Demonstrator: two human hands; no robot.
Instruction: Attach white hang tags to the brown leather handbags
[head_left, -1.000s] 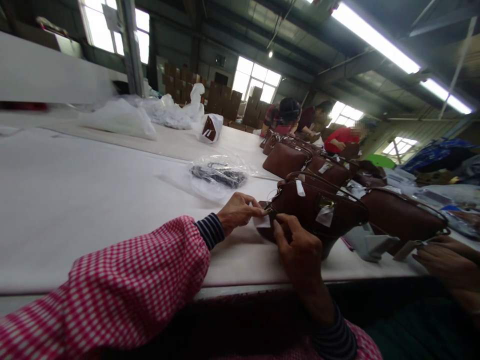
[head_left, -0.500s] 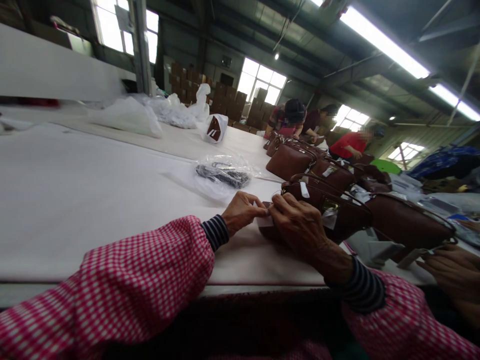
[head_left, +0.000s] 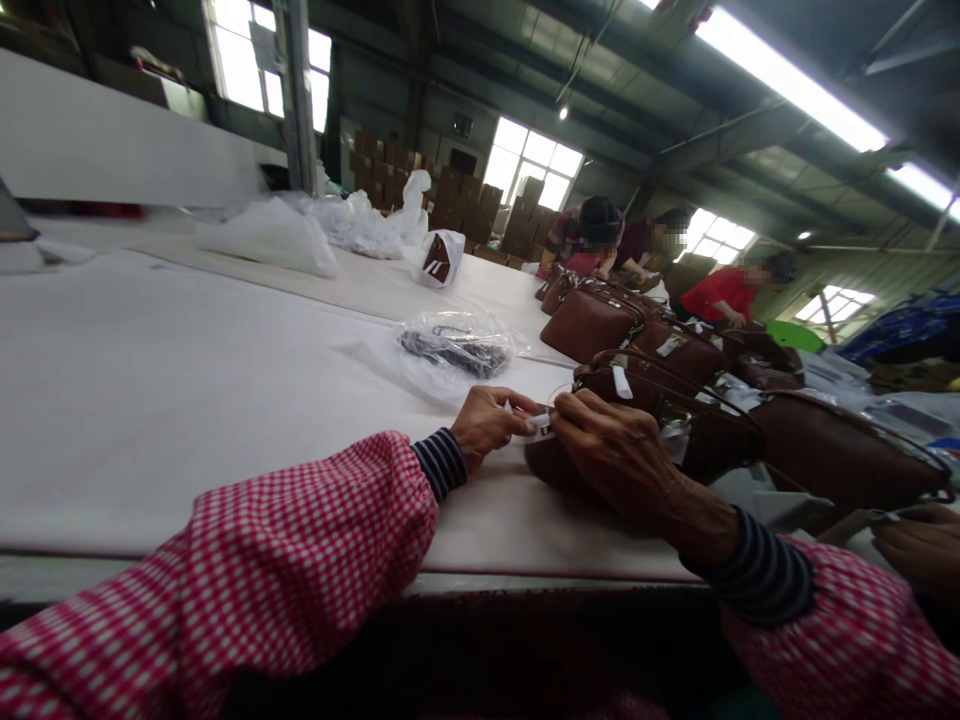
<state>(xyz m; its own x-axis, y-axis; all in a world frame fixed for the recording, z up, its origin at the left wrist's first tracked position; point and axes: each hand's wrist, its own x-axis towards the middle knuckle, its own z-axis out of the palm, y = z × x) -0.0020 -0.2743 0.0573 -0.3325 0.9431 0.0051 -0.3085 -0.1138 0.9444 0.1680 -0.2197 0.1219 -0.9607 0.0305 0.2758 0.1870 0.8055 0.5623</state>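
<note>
A brown leather handbag (head_left: pixel 551 465) lies on the white-covered table, largely hidden behind my right hand. My left hand (head_left: pixel 487 425) pinches a small piece of white wrapping (head_left: pixel 538 424) at the bag's near-left end, beside a bit of metal hardware. Curled over the same end, my right hand (head_left: pixel 622 455) has its fingertips pressed together close to my left fingers. What exactly they grip is hidden. A thin clear loop shows just above the fingertips.
Several brown handbags (head_left: pixel 600 320) stand in rows to the right. A clear plastic bag (head_left: pixel 454 345) with dark straps lies ahead. A white-wrapped brown item (head_left: pixel 439 258) and crumpled plastic (head_left: pixel 367 222) sit farther back. Another person's hand (head_left: pixel 922 550) is at right; several people work behind.
The view has shifted slightly, moving everything a little rightward. My hands stay at the bag's end; the white piece and metal hardware now show more clearly between my fingers.
</note>
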